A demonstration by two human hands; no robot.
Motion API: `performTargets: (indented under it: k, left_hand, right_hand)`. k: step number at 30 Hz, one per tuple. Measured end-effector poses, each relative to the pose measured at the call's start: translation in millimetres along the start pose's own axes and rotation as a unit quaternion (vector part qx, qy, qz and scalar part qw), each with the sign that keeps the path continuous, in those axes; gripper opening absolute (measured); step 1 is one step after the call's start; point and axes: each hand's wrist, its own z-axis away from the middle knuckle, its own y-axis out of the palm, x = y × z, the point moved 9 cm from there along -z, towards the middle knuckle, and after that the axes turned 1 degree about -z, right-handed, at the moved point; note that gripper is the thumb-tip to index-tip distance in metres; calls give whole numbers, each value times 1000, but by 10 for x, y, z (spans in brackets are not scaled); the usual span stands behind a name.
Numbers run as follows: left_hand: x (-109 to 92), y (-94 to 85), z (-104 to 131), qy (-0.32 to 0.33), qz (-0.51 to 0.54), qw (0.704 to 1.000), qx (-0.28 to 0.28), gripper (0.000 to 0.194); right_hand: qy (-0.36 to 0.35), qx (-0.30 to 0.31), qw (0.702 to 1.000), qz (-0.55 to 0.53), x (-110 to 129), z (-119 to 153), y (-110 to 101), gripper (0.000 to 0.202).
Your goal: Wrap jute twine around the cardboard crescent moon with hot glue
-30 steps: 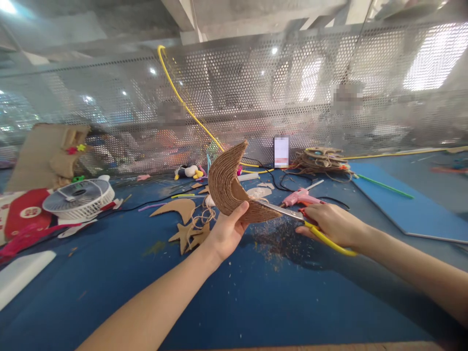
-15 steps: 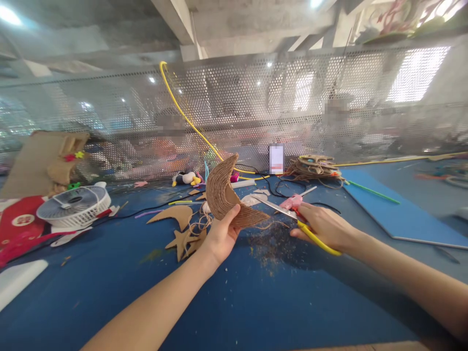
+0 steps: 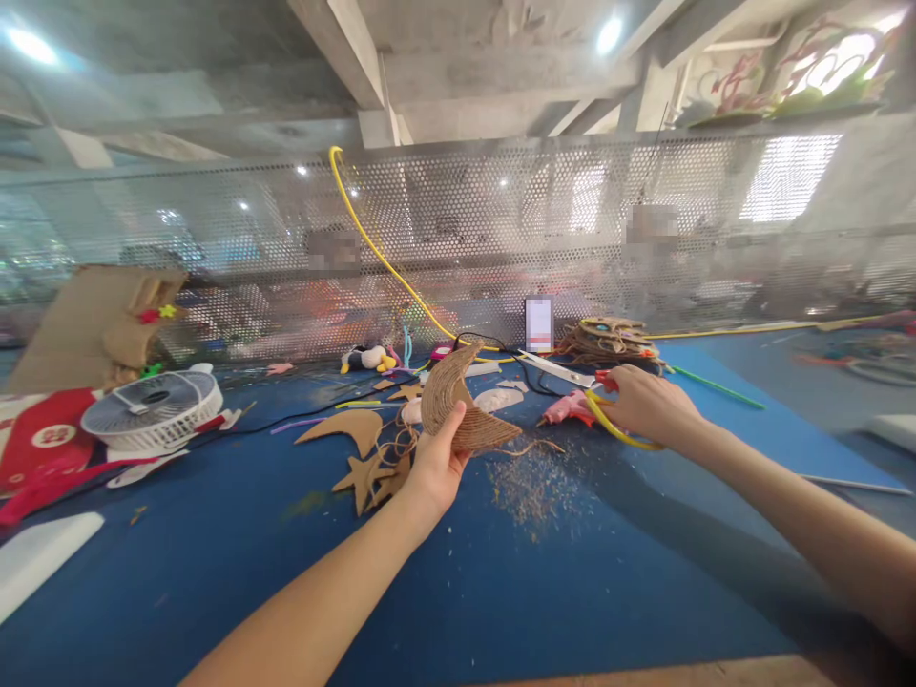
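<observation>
Blue desk (image 3: 501,592) under concrete beams: a twine-covered crescent (image 3: 440,401) in one hand, scissors (image 3: 558,370) in the other

Behind the desk, in the head view, runs a perforated metal screen (image 3: 458,219), with a yellow hose (image 3: 383,262) curving down across it and bright lamps overhead. Near the middle, raised above the desktop, the twine-covered crescent is pinched in the left hand (image 3: 438,468), thumb across its front face and its hollow side turned to the right. A loose strand of twine (image 3: 536,446) trails off to the right beside its lower tip. The right hand (image 3: 644,405) grips the scissors by their yellow handle; the blades point up and to the left, apart from the crescent. Just beside those fingers is a pink glue gun (image 3: 569,407); whether they touch it, I cannot tell.

Fine brown scraps (image 3: 540,487) are scattered between the two hands, nearer the viewer. Left of the crescent lie a plain cardboard crescent (image 3: 347,426) and cardboard stars (image 3: 362,477) with twine looped over them. Farther left sits a white fan (image 3: 154,410), next to a red bag (image 3: 50,437). A phone (image 3: 539,322), its screen blurred, stands upright against the metal screen, and to its right is a stack of brown shapes (image 3: 612,342) tangled with twine. Beyond the right hand, a green stick (image 3: 719,388) rests on a lighter blue board (image 3: 794,410).
</observation>
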Motion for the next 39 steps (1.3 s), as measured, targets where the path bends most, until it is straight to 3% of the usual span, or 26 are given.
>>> performTargets:
  k: [4, 9, 14, 19, 22, 26, 27, 29, 31, 35, 39]
  left_hand:
    - [11, -3, -6, 1, -13, 1000, -1, 32]
    - [31, -1, -4, 2, -29, 1000, 6, 27]
    - [66, 62, 68, -5, -62, 997, 40, 32]
    - [110, 141, 138, -16, -98, 992, 84, 41]
    - [104, 172, 159, -12, -104, 990, 98, 42]
    - [120, 221, 198, -9, -104, 988, 115, 40]
    - [133, 234, 214, -8, -104, 987, 118, 40]
    - [163, 267, 253, -8, -105, 986, 127, 40]
    - [189, 303, 297, -8, -108, 984, 138, 40]
    - [191, 330, 357, 1, -125, 981, 146, 41]
    - [186, 370, 385, 12, -146, 974, 171, 43]
  right_hand:
    - [-22, 42, 999, -10, -45, -452, 98, 41]
    - [-77, 112, 990, -37, 151, -963, 267, 33]
    - [-102, 163, 977, -91, 450, -1133, 420, 35]
    - [-92, 140, 973, -160, 664, -1120, 253, 36]
    - [-89, 115, 966, -214, 752, -903, 56, 33]
    - [-120, 107, 936, -313, 975, -173, -50, 49]
    - [-137, 105, 920, -352, 1054, 51, -56, 49]
    - [-166, 68, 845, -504, 1166, 454, -131, 47]
    - [-163, 32, 809, -564, 1187, 736, -143, 44]
    - [-161, 10, 780, -604, 1176, 934, -122, 37]
    - [-202, -26, 804, -559, 1146, 933, -187, 32]
